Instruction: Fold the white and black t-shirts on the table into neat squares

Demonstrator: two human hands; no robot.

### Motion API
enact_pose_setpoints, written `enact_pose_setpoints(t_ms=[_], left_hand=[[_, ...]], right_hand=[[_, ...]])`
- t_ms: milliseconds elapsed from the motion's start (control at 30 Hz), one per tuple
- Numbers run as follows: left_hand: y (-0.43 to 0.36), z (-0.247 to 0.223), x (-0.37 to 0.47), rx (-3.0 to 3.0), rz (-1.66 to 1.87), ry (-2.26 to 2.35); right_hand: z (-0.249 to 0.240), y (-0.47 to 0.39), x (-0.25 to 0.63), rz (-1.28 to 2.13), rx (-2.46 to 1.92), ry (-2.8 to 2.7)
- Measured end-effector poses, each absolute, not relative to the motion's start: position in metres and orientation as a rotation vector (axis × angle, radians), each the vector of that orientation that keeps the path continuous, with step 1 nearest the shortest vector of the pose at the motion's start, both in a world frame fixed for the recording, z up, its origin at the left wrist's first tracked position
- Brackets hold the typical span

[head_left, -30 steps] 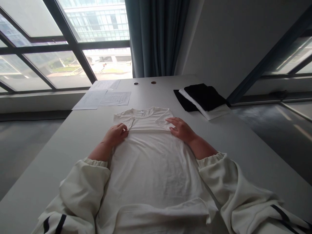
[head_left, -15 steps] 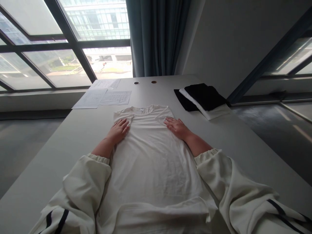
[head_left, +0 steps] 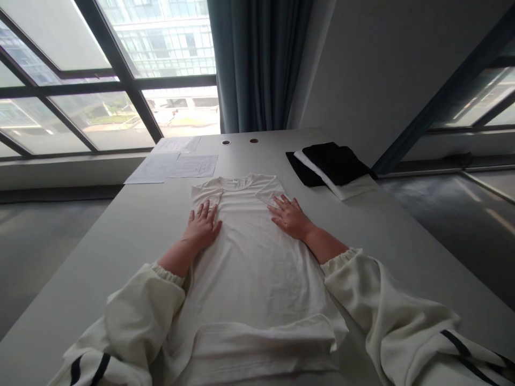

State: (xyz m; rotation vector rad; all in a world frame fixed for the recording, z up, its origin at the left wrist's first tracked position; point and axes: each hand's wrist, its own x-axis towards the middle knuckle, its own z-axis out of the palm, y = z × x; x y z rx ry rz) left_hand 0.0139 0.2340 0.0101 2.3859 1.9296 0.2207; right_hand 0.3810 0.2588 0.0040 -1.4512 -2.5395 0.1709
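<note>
A white T-shirt lies spread out on the table, its collar facing away from me. Both short sleeves are folded inward over the front, and the hem nearest me is turned up in a loose fold. My left hand rests flat on the shirt's left side, just below the sleeve, fingers spread. On the opposite side my right hand lies with its fingers apart, touching the lower edge of the right sleeve. Neither hand grips the fabric.
Folded black and white garments are stacked at the back right of the white table. Several sheets of paper lie at the back left. Two round cable holes are near the far edge, before a blue curtain.
My left hand has slid slightly toward me and inward, its fingers spreading wider. My right hand's fingers have also spread. The turned-up hem appears a little farther up in view.
</note>
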Motion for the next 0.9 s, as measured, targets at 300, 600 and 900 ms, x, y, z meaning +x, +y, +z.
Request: enact_pose_setpoints(t_ms=[300,600,900], left_hand=[[0.07,-0.014,0.001,2.518,0.231,1.549],[0.001,0.017,0.013,2.509,0.267,1.369],[-0.035,0.028,0.004,2.447,0.345,1.326]], right_hand=[[0.003,0.113,0.385,0.363,-1.195,-2.761],[0.015,0.035,0.397,0.596,-0.995,-2.77],[0.006,-0.001,0.425,0.629,-0.939,-2.649]])
